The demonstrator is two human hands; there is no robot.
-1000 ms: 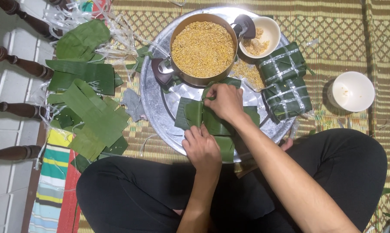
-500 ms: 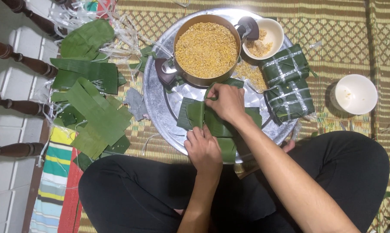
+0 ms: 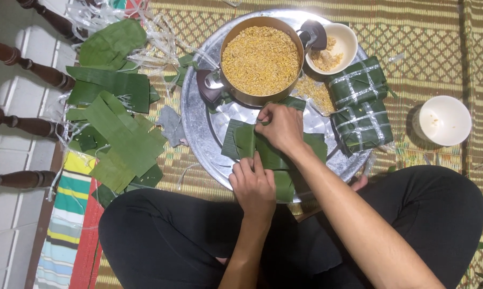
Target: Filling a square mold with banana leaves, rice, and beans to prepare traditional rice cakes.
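Person sits cross-legged on woven floor mat [image 3: 428, 32], round metal tray [image 3: 198, 128] directly in front of knees.

Left hand [image 3: 254, 184]: palm down, fingers straight and close together, pressing flat on near part of the banana leaves [image 3: 241, 140] laid crosswise on tray. No grasp, just holding them down.

Right hand [image 3: 280, 127]: curled over far edge of same leaves, thumb and fingertips pinching a leaf fold beside the pot. Partly closed on the leaf.

Leaves lie at tray centre, between pot and person's legs, overlapping; near end hangs over tray rim.

On tray, far side: metal pot [image 3: 261, 59] w/ dark handles, full of yellowish grain mix. Small white bowl [image 3: 335, 48] w/ pale filling touches pot on right. Loose grain spilled just below bowl. Two wrapped leaf parcels [image 3: 361, 107], tied w/ pale strips, stacked at tray's right edge.

Off tray: empty-looking white bowl [image 3: 445, 120] on mat, right. Pile of spare green leaves [image 3: 118, 123] and pale plastic strips [image 3: 145, 37] on left. Dark turned wooden posts [image 3: 22, 123] along left edge; striped cloth [image 3: 65, 214] lower left.
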